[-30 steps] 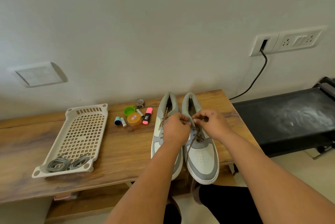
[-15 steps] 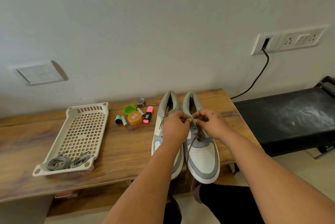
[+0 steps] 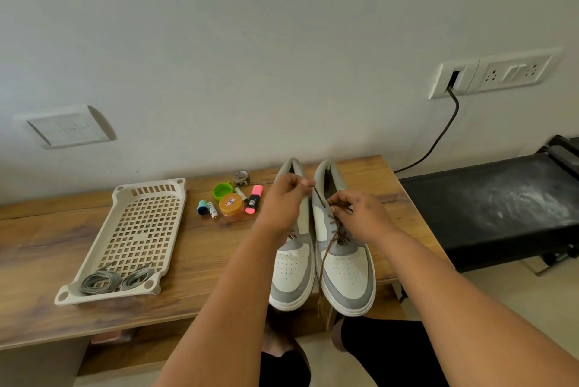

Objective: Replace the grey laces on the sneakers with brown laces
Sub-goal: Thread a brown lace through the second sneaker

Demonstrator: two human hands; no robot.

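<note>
Two grey-and-white sneakers stand side by side on the wooden table, toes toward me: the left sneaker and the right sneaker. A brown lace runs through the right sneaker's eyelets, one end trailing over the table's front edge. My left hand pinches the lace's upper end and holds it taut above the shoes. My right hand pinches the lace at the right sneaker's top eyelets. Two coiled grey laces lie in the near end of a cream tray.
Small items sit behind the shoes: a green cap, an orange-lidded jar, a pink highlighter, batteries and a tape roll. A black treadmill deck stands to the right, its cable running to a wall socket.
My left hand has lifted up and back, drawing the brown lace's end out taut. My right hand stays at the right sneaker's upper eyelets.
</note>
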